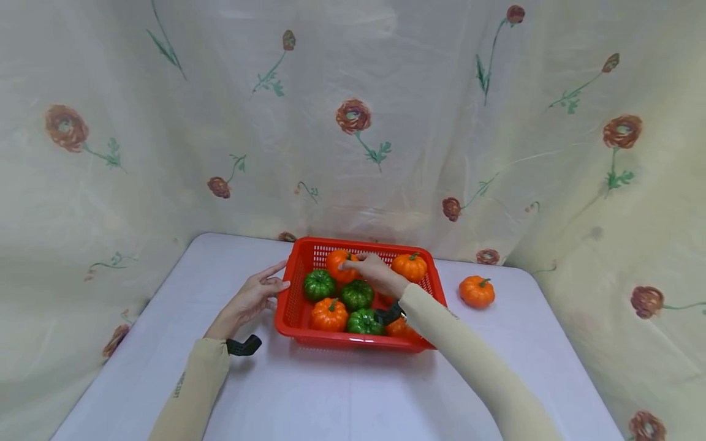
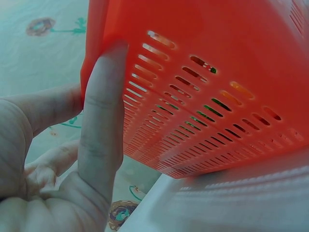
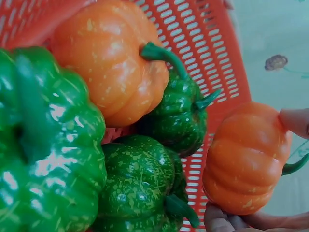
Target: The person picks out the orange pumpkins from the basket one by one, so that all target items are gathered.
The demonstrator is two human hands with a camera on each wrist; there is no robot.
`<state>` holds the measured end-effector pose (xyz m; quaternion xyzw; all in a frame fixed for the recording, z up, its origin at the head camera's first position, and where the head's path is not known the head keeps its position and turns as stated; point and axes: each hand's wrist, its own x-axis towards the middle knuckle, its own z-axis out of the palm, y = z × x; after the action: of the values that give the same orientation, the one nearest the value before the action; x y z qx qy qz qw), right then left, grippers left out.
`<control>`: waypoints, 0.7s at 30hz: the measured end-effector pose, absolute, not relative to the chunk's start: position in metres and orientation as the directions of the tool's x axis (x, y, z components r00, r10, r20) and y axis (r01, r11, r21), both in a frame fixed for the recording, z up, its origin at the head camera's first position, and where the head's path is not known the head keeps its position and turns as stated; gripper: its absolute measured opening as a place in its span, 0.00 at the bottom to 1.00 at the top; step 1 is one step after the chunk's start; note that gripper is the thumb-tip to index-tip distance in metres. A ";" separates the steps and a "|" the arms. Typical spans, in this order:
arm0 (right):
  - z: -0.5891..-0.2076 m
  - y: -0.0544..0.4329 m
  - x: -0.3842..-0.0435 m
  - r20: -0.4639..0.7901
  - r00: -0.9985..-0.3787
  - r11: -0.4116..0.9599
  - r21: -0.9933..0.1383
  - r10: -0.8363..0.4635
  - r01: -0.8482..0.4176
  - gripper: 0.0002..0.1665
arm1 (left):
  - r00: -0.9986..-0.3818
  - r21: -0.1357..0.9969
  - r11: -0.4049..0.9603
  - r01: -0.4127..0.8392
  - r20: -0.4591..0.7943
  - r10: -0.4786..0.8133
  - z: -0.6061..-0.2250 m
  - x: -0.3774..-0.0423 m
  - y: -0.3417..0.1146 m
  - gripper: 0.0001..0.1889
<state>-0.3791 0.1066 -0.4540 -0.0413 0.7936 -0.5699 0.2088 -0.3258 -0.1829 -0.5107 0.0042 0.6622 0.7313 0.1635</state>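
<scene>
Since the mid-frame orange pumpkin (image 1: 336, 267) looks light, slick, our right hand (image 1: 379, 274) suitably pinches its sides, left hand (image 1: 250, 302) the basket (image 1: 353, 341).

We see a pale cream cloth (image 1: 419, 79) hanging in soft folds behind and along both sides of a table (image 1: 265, 398), its print scattering rust-red blooms on thin green stems, among them a wide-open flower (image 1: 353, 116) near the middle and a closed brownish bud (image 1: 289, 40) up and to its left. We find the tabletop smooth and pale lavender-white, with rounded far corners and a far edge close to the cloth. In both wrist views we catch more of that floral print, tinted bluish-green.
</scene>
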 end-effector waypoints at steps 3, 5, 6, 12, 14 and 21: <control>-0.446 0.113 -0.372 -0.295 -0.895 0.351 -0.920 -0.335 0.172 0.20 | -0.947 0.970 -0.066 -0.232 -0.210 0.245 -0.511 -0.325 -0.182 0.36; -0.440 0.117 -0.366 -0.305 -0.891 0.376 -0.911 -0.337 0.170 0.20 | -0.948 0.971 -0.061 -0.230 -0.209 0.239 -0.511 -0.325 -0.182 0.36; -0.438 0.120 -0.363 -0.312 -0.889 0.386 -0.906 -0.335 0.172 0.25 | -0.949 0.971 -0.061 -0.231 -0.211 0.235 -0.511 -0.325 -0.182 0.36; -0.425 0.138 -0.342 -0.326 -0.872 0.446 -0.883 -0.365 0.144 0.45 | -0.948 0.972 -0.051 -0.231 -0.213 0.236 -0.513 -0.325 -0.182 0.36; -0.421 0.144 -0.334 -0.324 -0.875 0.475 -0.871 -0.360 0.127 0.46 | -0.948 0.972 -0.049 -0.232 -0.214 0.236 -0.513 -0.325 -0.182 0.36; -0.413 0.175 -0.307 -0.342 -0.861 0.512 -0.851 -0.377 0.114 0.45 | -0.947 0.973 -0.047 -0.227 -0.210 0.244 -0.511 -0.325 -0.181 0.38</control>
<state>-0.3074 0.1745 -0.4133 -0.0788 0.8324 -0.4874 0.2518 -0.3247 -0.1814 -0.5113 0.0062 0.6707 0.7236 0.1629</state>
